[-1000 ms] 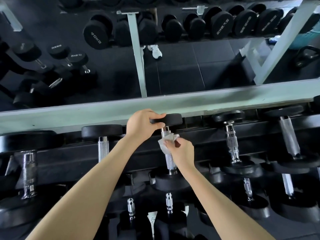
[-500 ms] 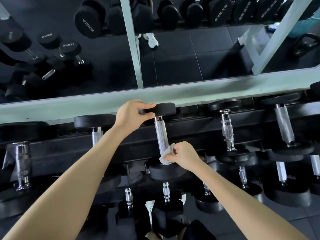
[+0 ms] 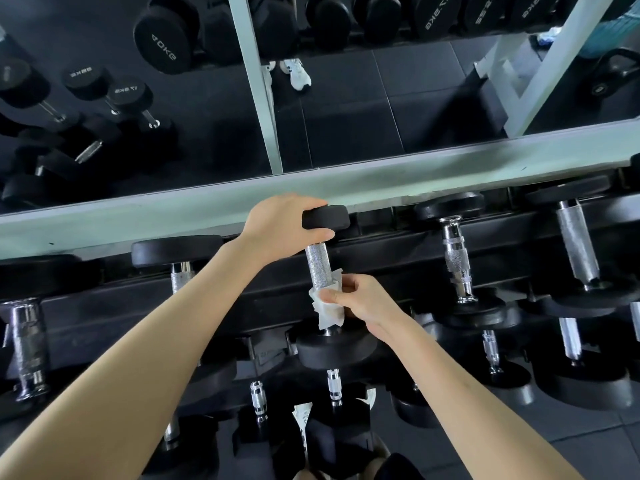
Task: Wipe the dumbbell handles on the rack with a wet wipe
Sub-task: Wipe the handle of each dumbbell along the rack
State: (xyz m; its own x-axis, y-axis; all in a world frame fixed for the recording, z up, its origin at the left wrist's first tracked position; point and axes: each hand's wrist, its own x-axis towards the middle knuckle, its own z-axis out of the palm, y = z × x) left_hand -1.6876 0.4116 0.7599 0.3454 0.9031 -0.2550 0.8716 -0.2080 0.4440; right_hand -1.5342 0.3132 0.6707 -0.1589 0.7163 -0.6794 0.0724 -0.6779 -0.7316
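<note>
Wiping in hand on the black steel rack: clasped the black rubber dumbbell head with left hand, pinched crumpled white wet wipe round the lower end of the knurled chrome handle with right hand. Next, likely: sliding upward.

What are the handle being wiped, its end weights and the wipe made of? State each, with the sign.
Silver knurled cylindrical handle: likely chromed steel, bright with fine cross-hatch texture. Black round end weights: probably rubber-coated, matte with soft rounded edges. White crumpled wipe: thin nonwoven or paper sheet, creased and limp.
</note>
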